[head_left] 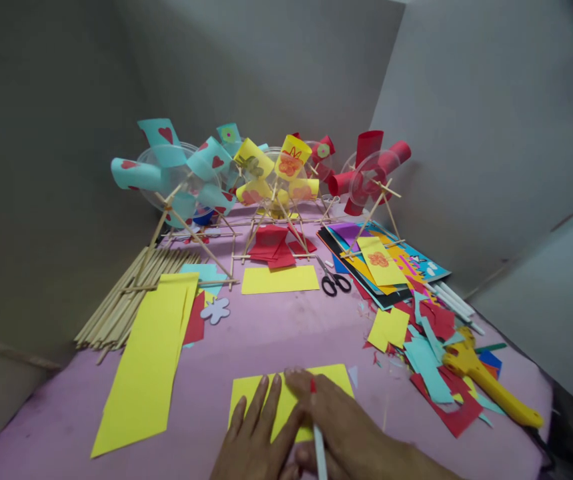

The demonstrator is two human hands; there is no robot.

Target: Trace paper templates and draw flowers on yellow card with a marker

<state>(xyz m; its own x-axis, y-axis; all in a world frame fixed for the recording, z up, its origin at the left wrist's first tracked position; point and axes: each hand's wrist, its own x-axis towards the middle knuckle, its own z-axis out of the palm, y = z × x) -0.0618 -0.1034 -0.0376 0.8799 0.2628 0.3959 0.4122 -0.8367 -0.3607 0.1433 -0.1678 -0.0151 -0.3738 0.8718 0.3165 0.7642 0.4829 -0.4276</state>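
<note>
A yellow paper piece (333, 375) lies flat on the table in front of me. My left hand (259, 427) rests on it, fingers stretched out. My right hand (343, 423) is closed around a white felt-tip pen (319, 445) with a red end, and it leans on the same paper. The pen's other end runs out of view at the bottom, and any marks under my hands are hidden. Further off lies another yellow strip (280, 280), with black-handled scissors (336, 285) beside it.
Long yellow sheets (146, 367) and wooden sticks (116, 307) lie left, near a flower cutout (215, 311). Right are paper scraps (426, 367), a yellow glue gun (491, 383) and stacked sheets (391, 260). Behind stand blue (176, 173), yellow (276, 177) and red (369, 177) paper-bladed wheels on stick frames.
</note>
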